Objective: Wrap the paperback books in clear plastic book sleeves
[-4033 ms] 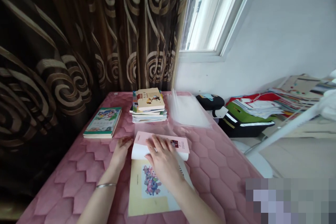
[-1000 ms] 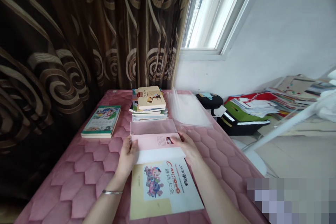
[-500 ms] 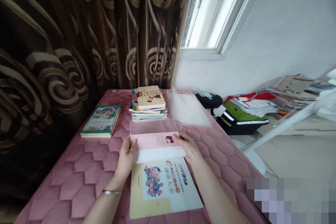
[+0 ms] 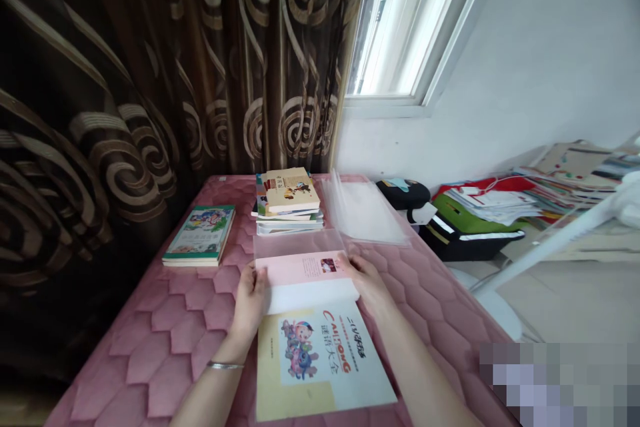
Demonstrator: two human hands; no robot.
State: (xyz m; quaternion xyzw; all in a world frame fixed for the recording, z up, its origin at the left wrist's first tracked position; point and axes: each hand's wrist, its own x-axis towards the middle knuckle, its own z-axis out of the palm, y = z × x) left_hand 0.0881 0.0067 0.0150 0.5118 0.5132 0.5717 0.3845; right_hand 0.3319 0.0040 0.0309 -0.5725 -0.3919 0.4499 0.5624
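An open book (image 4: 320, 360) lies on the pink quilted table (image 4: 165, 333) in front of me, its yellow cartoon cover facing up. Its pink cover flap (image 4: 303, 269) lies folded across the white page block, over a clear plastic cover sleeve (image 4: 297, 242). My left hand (image 4: 250, 303) grips the flap's left edge, fingers curled round it. My right hand (image 4: 367, 282) pinches the flap's right edge. A bracelet is on my left wrist.
A stack of books (image 4: 287, 203) stands behind the open book. A single green-edged book (image 4: 200, 235) lies to the left. Clear plastic sleeves (image 4: 363, 210) lie at the back right. Dark curtain (image 4: 150, 80) behind; bags and papers (image 4: 475, 213) on the floor to the right.
Four seconds ago my right hand lay flat on the pink flap; it has moved to the flap's right edge. In the last second both hands stayed put; the camera shifted slightly.
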